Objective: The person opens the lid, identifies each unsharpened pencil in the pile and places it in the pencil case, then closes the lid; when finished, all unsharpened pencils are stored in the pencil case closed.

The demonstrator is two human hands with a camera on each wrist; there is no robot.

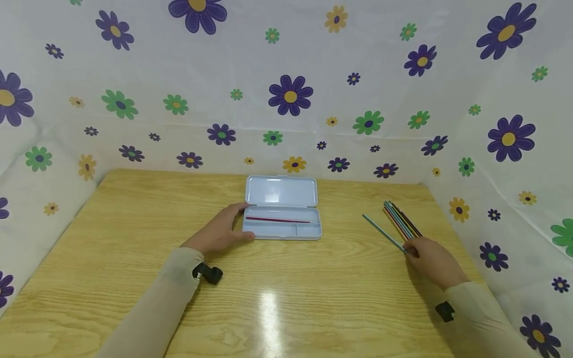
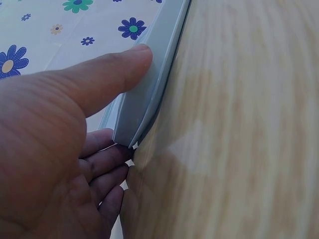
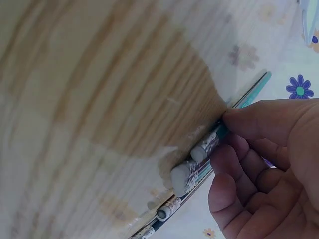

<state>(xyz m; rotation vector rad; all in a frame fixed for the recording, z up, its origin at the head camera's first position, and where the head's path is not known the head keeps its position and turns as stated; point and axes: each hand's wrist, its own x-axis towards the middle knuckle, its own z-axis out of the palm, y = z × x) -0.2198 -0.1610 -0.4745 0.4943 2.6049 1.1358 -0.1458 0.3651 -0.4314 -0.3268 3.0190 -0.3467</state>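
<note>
Case (image 1: 273,229) at frame centre is gripped between parted thumb and fingers of left hand (image 1: 218,232); at right, teal pencil (image 1: 382,232) is pinched in right hand (image 1: 434,259), beside pencil bunch (image 1: 402,220).

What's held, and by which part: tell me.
The right hand pinches a teal pencil near its eraser end; the left hand holds the pencil case by its left end.
</note>
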